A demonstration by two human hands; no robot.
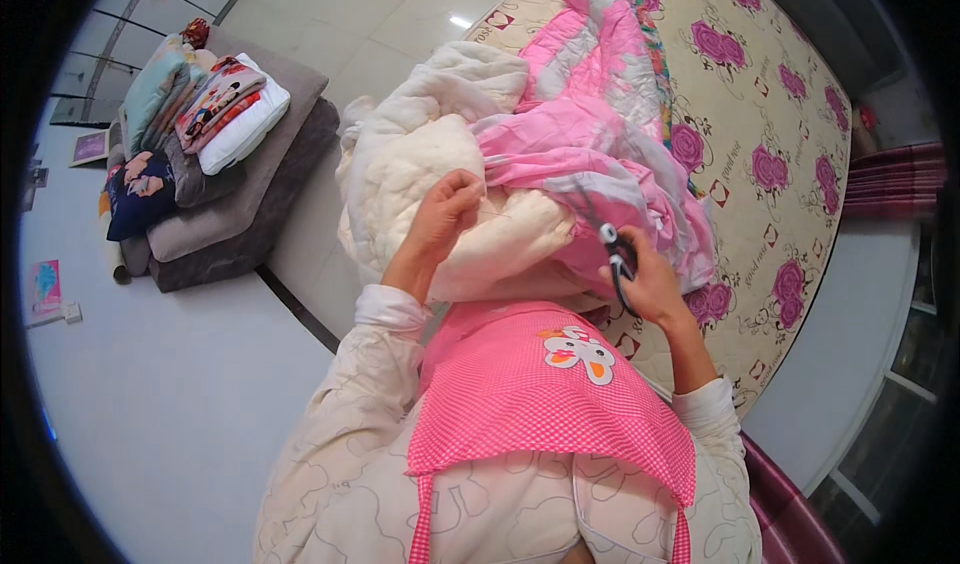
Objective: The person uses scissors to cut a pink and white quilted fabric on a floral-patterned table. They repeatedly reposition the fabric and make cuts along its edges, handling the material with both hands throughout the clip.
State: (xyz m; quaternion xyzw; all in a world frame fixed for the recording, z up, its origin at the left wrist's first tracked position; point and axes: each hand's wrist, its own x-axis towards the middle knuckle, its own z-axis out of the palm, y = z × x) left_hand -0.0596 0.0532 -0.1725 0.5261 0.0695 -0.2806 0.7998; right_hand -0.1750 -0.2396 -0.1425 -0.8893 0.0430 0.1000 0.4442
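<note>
My right hand (654,282) grips a pair of scissors (621,260) by its black-and-white handles. The blades point away over the pink-and-white quilt cover (555,140), which lies bunched up. My left hand (446,207) is raised over the cream quilt batting (420,155), thumb and fingers pinched together. A thin strand that looks like thread (496,213) runs from that pinch toward the batting; it is too fine to tell surely from a needle. The batting lies heaped to the left of the cover and partly against it.
Beneath the cover is a mattress (750,98) with a rose print. A grey sofa (247,211) at left bears folded bedding (232,113) and a dark blue cushion (141,192). Tiled floor (330,8) lies between them. A pink checked apron (525,406) covers my front.
</note>
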